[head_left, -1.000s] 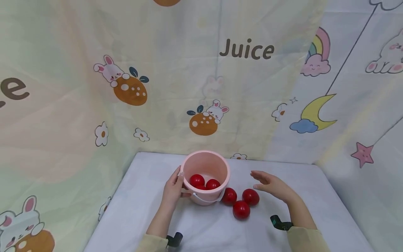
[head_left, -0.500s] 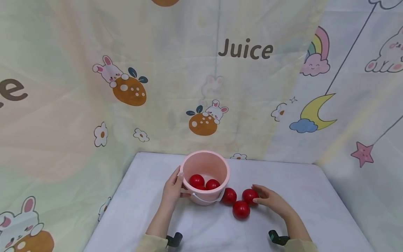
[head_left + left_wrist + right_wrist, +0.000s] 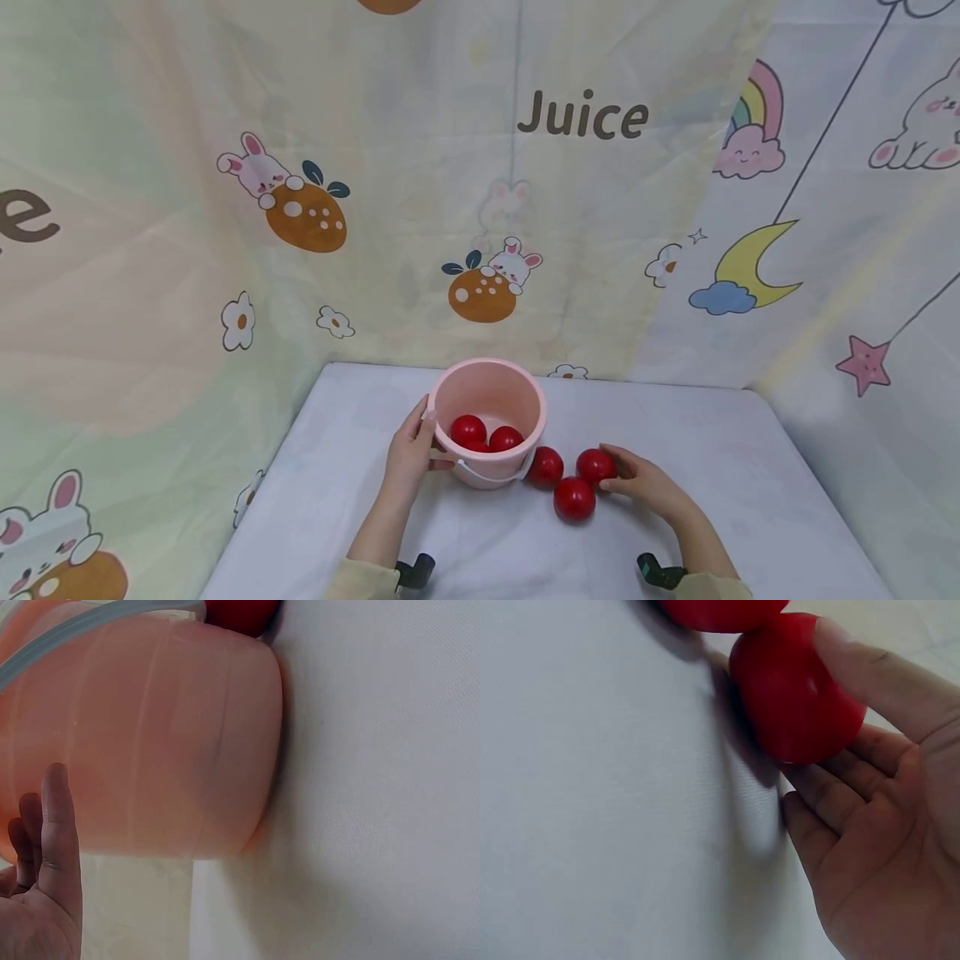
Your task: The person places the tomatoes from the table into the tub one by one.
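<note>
A pink bucket [image 3: 491,392] with a thin white handle stands on the table. My left hand [image 3: 408,454] holds its left side, with the thumb at the rim. In the left wrist view, the little finger stretches along the pink wall. Inside the bucket lie three red balls [image 3: 468,430], one mostly hidden behind the front rim. To the right, three more lie close together. My right hand [image 3: 645,483] grips the rightmost red ball [image 3: 799,690], thumb on one side and fingers on the other. One of the other balls [image 3: 574,500] sits nearest me, the other beside the bucket.
The table [image 3: 360,417] has a white cover. Printed cloth walls [image 3: 405,208] with rabbits, fruit and flowers rise behind it and at both sides. A dark wrist-worn device [image 3: 415,571] sits on each forearm near a beige sleeve.
My right hand has moved left and towards me, down to the rightmost ball, and its thumb and fingers have closed about it. The left hand and the bucket have stayed put.
</note>
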The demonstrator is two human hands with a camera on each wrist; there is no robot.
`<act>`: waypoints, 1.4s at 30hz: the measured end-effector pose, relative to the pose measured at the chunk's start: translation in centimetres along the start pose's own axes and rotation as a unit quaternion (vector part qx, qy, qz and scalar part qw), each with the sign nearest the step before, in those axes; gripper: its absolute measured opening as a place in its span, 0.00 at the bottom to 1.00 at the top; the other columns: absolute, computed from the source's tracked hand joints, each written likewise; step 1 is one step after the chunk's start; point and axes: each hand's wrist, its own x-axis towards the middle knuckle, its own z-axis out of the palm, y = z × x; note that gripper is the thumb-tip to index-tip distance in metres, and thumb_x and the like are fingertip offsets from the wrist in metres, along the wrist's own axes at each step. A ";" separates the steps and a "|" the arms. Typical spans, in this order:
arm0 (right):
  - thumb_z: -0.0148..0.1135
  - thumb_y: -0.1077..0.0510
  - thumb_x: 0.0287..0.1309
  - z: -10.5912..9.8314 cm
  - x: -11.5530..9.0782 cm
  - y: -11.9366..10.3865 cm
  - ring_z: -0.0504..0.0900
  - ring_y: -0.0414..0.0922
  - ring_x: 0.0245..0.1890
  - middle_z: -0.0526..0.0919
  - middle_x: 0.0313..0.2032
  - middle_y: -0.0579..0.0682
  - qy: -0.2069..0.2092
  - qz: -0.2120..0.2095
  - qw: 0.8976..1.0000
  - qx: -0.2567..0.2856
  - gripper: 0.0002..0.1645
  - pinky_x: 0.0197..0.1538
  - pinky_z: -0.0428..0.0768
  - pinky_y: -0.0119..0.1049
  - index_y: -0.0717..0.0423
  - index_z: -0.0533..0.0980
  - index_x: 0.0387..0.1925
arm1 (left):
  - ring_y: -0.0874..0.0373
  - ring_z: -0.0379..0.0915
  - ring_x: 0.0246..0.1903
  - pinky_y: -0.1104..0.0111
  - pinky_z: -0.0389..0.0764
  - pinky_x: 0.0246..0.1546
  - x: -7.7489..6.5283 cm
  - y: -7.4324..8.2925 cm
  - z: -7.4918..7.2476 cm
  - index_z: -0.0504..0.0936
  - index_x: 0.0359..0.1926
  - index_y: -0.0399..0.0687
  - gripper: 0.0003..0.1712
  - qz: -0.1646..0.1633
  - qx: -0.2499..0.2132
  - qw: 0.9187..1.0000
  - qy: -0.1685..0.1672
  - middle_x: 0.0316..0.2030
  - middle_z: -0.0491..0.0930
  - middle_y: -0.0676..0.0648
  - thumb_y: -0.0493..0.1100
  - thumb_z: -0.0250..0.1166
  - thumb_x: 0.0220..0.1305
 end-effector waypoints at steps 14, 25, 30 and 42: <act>0.73 0.40 0.48 0.1 -0.2 0.3 0.67 0.63 0.69 0.71 0.68 0.59 0.010 -0.009 1.000 -0.014 0.48 0.64 0.75 0.59 0.47 0.67 0.69 | 0.51 0.81 0.37 0.60 0.88 0.31 -0.1 -0.1 0.0 0.63 0.71 0.78 0.27 0.007 0.005 1.000 -0.001 0.50 0.79 0.39 0.56 0.54 0.73; 0.73 0.38 0.49 0.1 0.0 0.5 0.68 0.62 0.68 0.72 0.67 0.58 0.016 -0.013 0.999 -0.024 0.47 0.63 0.75 0.59 0.47 0.67 0.69 | 0.50 0.82 0.36 0.59 0.88 0.31 -0.1 -0.1 0.0 0.63 0.70 0.81 0.27 0.005 -0.001 1.000 -0.006 0.51 0.79 0.38 0.58 0.55 0.73; 0.73 0.40 0.50 0.0 0.0 0.4 0.70 0.61 0.68 0.73 0.66 0.58 0.018 -0.011 0.999 -0.025 0.46 0.63 0.76 0.58 0.47 0.68 0.69 | 0.51 0.83 0.36 0.60 0.88 0.31 -0.1 -0.1 0.0 0.62 0.72 0.78 0.29 0.008 0.005 1.000 -0.003 0.52 0.80 0.38 0.58 0.55 0.72; 0.71 0.38 0.52 -2.1 -0.2 -1.9 0.68 0.62 0.68 0.71 0.68 0.58 0.023 -0.023 0.999 -0.044 0.47 0.60 0.78 0.58 0.46 0.66 0.70 | 0.51 0.82 0.37 0.60 0.88 0.31 -0.1 0.1 -0.1 0.62 0.72 0.77 0.29 0.002 0.003 1.000 -0.009 0.51 0.81 0.37 0.59 0.54 0.72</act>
